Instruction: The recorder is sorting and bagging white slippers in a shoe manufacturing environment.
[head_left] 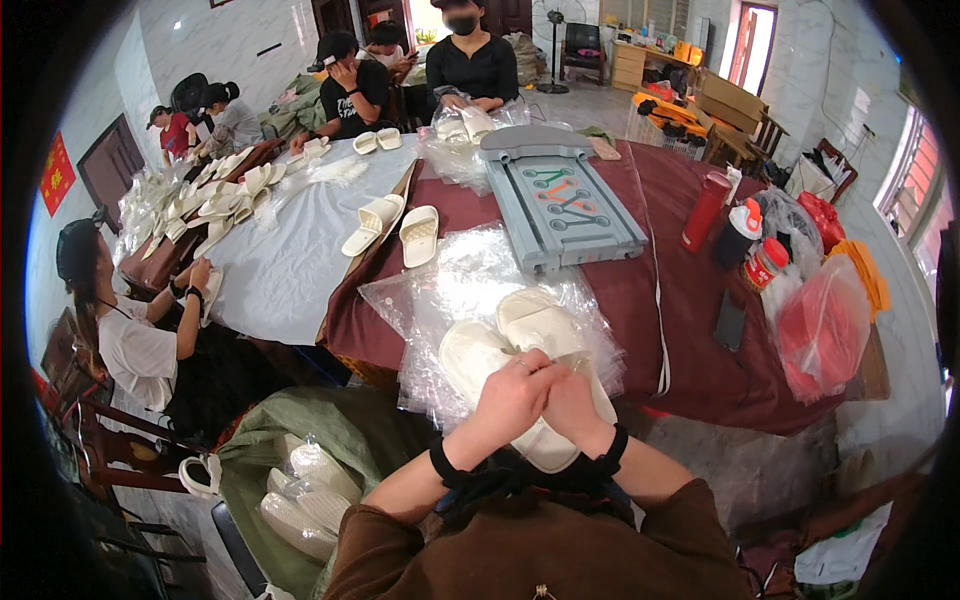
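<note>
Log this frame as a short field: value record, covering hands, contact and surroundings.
hands: left hand and right hand together over cream open-toed slippers
grip: exact finger hold unclear
beneath slippers: clear plastic bags
beyond: grey rectangular plastic panel with green and orange pieces
table right: red cylindrical bottle, dark flat phone
lower left: green fabric sack containing pale slippers

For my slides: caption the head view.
Left hand and right hand meet over cream slippers by clear plastic bags.
</note>
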